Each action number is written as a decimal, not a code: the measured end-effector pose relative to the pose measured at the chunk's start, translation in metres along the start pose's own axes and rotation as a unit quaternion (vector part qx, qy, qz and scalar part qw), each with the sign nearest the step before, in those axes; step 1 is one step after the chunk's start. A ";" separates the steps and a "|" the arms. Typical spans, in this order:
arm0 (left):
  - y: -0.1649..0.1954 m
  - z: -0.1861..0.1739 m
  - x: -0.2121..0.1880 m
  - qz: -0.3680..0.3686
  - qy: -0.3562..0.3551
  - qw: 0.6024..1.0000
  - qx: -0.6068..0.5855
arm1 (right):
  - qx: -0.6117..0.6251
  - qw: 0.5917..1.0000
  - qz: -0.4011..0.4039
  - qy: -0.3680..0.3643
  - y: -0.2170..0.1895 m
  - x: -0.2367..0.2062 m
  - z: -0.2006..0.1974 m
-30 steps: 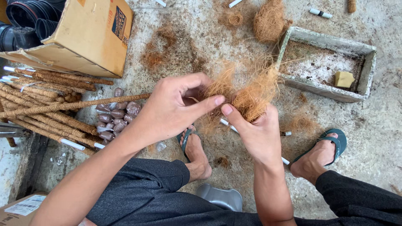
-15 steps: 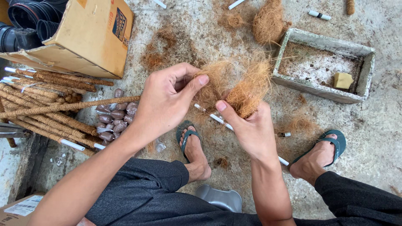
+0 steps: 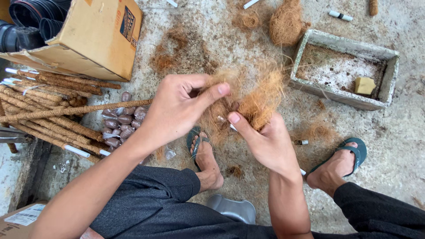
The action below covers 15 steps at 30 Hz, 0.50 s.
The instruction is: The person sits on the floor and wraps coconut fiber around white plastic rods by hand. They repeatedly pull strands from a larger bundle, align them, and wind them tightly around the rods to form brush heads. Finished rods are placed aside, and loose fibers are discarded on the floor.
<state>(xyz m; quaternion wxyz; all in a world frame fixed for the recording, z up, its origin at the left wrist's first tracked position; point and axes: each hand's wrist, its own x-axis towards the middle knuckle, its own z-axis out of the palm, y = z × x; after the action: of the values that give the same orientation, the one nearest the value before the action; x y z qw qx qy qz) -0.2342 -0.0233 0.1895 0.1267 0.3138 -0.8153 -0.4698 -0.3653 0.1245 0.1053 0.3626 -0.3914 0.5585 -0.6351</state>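
Both my hands hold one tuft of brown coconut fibre [image 3: 261,95] above the concrete floor. My left hand [image 3: 177,110] pinches its left side between thumb and fingers. My right hand [image 3: 263,141] grips its lower right part, thumb pointing up-left. A thin white stick [image 3: 223,121] shows between the two hands, partly hidden in the fibre; I cannot tell which hand holds it. My feet in green sandals [image 3: 195,139] rest below.
A pile of fibre-wrapped sticks [image 3: 44,110] lies at left beside small brown packets [image 3: 119,124]. A cardboard box [image 3: 95,37] stands behind. A grey trough [image 3: 345,68] with a yellow sponge [image 3: 364,85] is at right. Loose fibre clumps [image 3: 285,22] lie farther back.
Both hands have risen slightly with the fibre and shifted its grip; the tuft is spread wider between them now.
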 end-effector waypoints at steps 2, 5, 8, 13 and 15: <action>-0.002 0.000 0.002 -0.025 0.013 1.000 0.006 | -0.005 1.000 -0.006 -0.003 0.000 0.001 0.000; -0.004 0.000 0.003 -0.001 0.018 1.000 -0.019 | 0.000 1.000 0.021 -0.013 -0.004 0.001 0.001; -0.004 0.002 0.002 0.051 0.042 0.996 -0.062 | 0.001 0.997 0.077 -0.013 -0.010 -0.002 0.005; 0.000 0.007 -0.006 0.052 0.082 0.995 -0.037 | 0.015 1.000 0.014 0.018 -0.018 -0.009 0.020; 0.002 0.011 -0.008 0.065 0.090 0.993 -0.029 | 0.047 0.998 0.020 0.033 -0.020 -0.008 0.023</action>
<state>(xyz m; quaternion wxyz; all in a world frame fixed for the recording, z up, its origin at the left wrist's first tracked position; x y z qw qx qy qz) -0.2345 -0.0102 0.1864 0.2388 0.2975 -0.8050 -0.4544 -0.3418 0.1245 0.1256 0.3748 -0.3414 0.5475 -0.6658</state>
